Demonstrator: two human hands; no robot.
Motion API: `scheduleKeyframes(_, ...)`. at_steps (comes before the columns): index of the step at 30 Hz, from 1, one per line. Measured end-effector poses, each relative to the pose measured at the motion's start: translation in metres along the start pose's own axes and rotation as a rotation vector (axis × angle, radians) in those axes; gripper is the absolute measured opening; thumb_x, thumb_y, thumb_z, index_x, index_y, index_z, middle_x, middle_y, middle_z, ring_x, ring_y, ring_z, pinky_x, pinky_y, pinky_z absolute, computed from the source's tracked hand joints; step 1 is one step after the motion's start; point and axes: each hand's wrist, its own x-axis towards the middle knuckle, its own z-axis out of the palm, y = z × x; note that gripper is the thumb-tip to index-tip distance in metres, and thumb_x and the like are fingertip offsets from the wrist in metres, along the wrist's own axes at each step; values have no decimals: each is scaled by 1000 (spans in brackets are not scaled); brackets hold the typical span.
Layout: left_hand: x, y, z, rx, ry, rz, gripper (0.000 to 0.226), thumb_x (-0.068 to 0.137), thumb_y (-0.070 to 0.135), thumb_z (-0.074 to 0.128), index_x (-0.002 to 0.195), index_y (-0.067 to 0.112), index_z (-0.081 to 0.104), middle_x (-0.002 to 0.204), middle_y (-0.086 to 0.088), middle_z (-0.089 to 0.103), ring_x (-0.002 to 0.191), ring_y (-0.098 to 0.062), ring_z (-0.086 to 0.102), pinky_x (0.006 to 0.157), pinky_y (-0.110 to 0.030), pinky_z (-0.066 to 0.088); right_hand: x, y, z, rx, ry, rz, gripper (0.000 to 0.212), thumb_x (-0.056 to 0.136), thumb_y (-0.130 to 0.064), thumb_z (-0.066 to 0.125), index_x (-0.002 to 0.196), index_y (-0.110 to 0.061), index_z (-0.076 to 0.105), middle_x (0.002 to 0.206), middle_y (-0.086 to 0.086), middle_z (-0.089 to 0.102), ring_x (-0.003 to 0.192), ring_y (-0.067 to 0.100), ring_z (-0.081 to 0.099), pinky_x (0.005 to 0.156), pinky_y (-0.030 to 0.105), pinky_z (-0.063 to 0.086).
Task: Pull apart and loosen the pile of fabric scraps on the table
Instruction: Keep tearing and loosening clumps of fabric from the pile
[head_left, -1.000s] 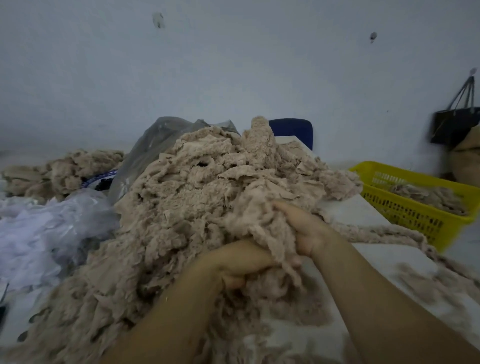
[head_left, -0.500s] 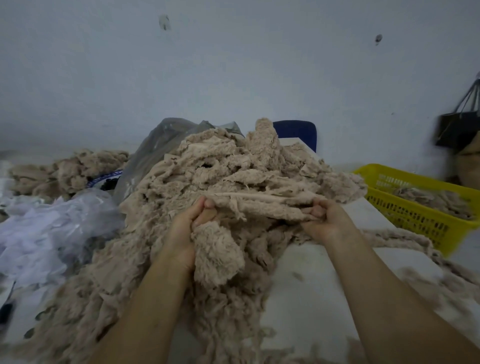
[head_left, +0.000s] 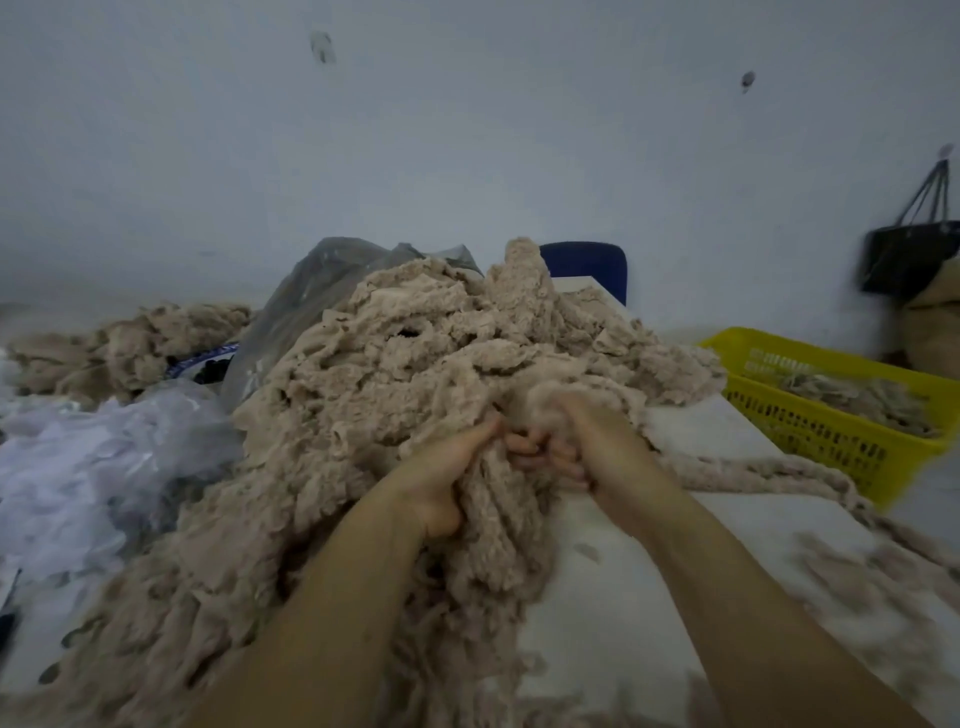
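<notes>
White scraps (head_left: 78, 467) at 9 o'clock of the pile (head_left: 415, 364), smaller beige heap (head_left: 130, 343) at 10, grey bag (head_left: 311, 291) against it at 11. Pile sits mid-bench (head_left: 613, 613), spilling toward 7. Left hand (head_left: 447, 467) and right hand (head_left: 582, 441) close together at the pile's 5 o'clock edge, each clamped on a wad of scraps. Blue chair (head_left: 587, 265) behind at 1. Twisted strand (head_left: 753, 467) trails toward 4. Yellow basket (head_left: 810, 436) at 3, scraps inside. Black bag (head_left: 904, 260) on the wall at 2.

Left hand (head_left: 441, 470) fingertips inside scrap pile (head_left: 415, 364)
</notes>
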Motion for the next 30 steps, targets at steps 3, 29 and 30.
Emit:
scheduleKeyframes(3, -3, 0, 12, -106, -107, -27, 42, 98, 34, 54, 92, 0, 77, 89, -14, 73, 86, -25, 71, 89, -37, 55, -21, 6, 16, -458, -317, 79, 35, 82, -51, 51, 59, -34, 71, 49, -14, 56, 39, -1, 46, 40, 14, 34)
scheduleKeyframes(29, -34, 24, 24, 283, -67, 307, 39, 99, 40, 48, 72, 13, 55, 44, 5, 34, 35, -6, 21, 36, -17, 22, 16, 3, 28, -885, 61, -376, 31, 91, -24, 59, 121, -19, 52, 122, 0, 49, 108, 14, 48, 92, 26, 43)
scheduleKeyframes(30, -37, 25, 25, 320, -99, 326, 38, 96, 41, 51, 70, 14, 55, 43, 5, 33, 36, -6, 21, 37, -17, 22, 20, 1, 30, -790, 75, -359, 16, 92, -18, 58, 106, -26, 55, 109, 0, 56, 96, 13, 54, 83, 19, 46)
